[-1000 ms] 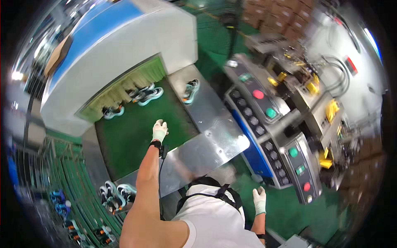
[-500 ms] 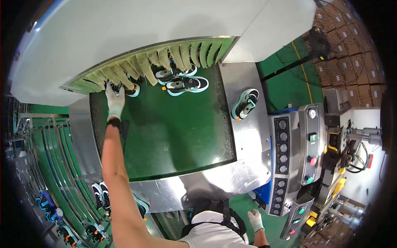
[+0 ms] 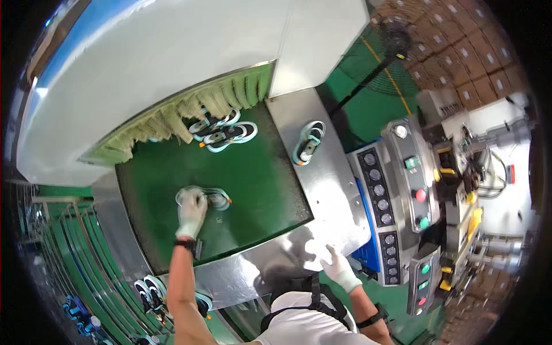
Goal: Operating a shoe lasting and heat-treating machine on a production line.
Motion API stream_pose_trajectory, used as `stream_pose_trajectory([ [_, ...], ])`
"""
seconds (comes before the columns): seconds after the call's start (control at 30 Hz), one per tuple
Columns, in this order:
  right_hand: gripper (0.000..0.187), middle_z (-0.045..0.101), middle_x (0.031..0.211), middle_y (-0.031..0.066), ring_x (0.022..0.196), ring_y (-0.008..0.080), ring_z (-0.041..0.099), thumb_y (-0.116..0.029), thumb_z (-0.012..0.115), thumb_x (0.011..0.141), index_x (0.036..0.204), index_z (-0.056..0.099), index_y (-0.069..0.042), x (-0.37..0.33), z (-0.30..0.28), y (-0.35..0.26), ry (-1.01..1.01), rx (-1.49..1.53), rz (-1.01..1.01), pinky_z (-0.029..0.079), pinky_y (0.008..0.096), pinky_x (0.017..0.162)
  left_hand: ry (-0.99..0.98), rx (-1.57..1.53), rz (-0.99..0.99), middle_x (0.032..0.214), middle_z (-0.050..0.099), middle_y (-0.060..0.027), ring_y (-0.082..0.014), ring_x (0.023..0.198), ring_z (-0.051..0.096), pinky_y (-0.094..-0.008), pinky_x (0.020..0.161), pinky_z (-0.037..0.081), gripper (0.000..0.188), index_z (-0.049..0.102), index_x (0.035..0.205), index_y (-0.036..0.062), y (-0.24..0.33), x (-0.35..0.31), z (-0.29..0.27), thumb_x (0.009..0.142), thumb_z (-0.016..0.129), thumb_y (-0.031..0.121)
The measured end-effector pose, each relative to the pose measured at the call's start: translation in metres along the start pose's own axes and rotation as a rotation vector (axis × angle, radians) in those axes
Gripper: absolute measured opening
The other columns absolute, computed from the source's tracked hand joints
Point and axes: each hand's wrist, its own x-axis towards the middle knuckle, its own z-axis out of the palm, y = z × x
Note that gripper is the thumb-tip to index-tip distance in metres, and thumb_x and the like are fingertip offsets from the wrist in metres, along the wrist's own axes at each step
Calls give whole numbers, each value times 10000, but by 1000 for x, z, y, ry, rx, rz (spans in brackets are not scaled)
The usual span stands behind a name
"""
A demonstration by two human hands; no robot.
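My left hand (image 3: 191,211), in a white glove, is closed over a sneaker (image 3: 217,199) above the middle of the green belt (image 3: 259,190). The shoe is smeared by motion and its heel part is partly under my fingers; whether it touches the belt I cannot tell. My right hand (image 3: 340,271), also gloved, holds nothing and has its fingers apart near the steel front edge. A black and pale-blue sneaker (image 3: 231,137) sits on the belt, and another sneaker (image 3: 211,123) lies partly under the green strip curtain (image 3: 184,109). One more sneaker (image 3: 309,144) stands on the right steel ledge (image 3: 339,195).
A control panel (image 3: 411,172) with dials and buttons stands at the right. Several sneakers (image 3: 150,294) rest at lower left beside a metal rack (image 3: 80,241). A standing fan (image 3: 397,40) and stacked cartons (image 3: 460,57) are far right. The white machine housing (image 3: 172,52) rises behind the curtain.
My left hand has come back from the curtain toward me with a sneaker. My right hand has risen toward the steel edge, its fingers spreading. The view has turned somewhat.
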Motion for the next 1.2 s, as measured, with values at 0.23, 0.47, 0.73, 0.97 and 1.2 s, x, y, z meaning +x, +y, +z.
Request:
stream_pose_trajectory([
  [0.23,584,576,1163,257,1085,440,565,-212,745,760,1225,503,46,-11,-10,-20,239,-272,-318,449,489,966,-624,-617,432,989,663,-122,-325,1012,607,-429,919,475,166,668,964,57,287,-71,70,806,694,103],
  [0.47,498,638,995,263,925,425,639,-245,707,805,1196,498,-17,-144,-145,37,640,275,93,516,462,826,-921,-824,926,975,670,-94,-268,946,629,-367,863,495,176,669,1002,48,541,-69,58,835,719,74],
  [0.73,509,636,1117,61,1007,117,594,-193,723,861,1267,560,68,-306,-159,164,1011,1653,-97,492,293,866,-896,-1083,1132,1242,562,-139,-229,1081,629,-338,919,529,452,515,1317,-7,776,-160,77,892,664,29],
  [0.97,329,658,919,52,821,111,624,-184,729,842,1041,633,59,-343,-109,258,1596,1896,43,512,280,722,-1104,-750,1047,1285,559,-201,-277,1213,563,-370,999,475,475,467,1350,-26,932,-229,241,952,630,175],
  [1.2,340,626,859,5,724,93,549,-247,696,847,982,666,64,-403,-142,245,1532,1829,453,450,276,646,-1105,-301,1299,803,675,-234,-413,846,656,-480,825,494,319,653,860,-21,999,-262,404,853,603,294],
])
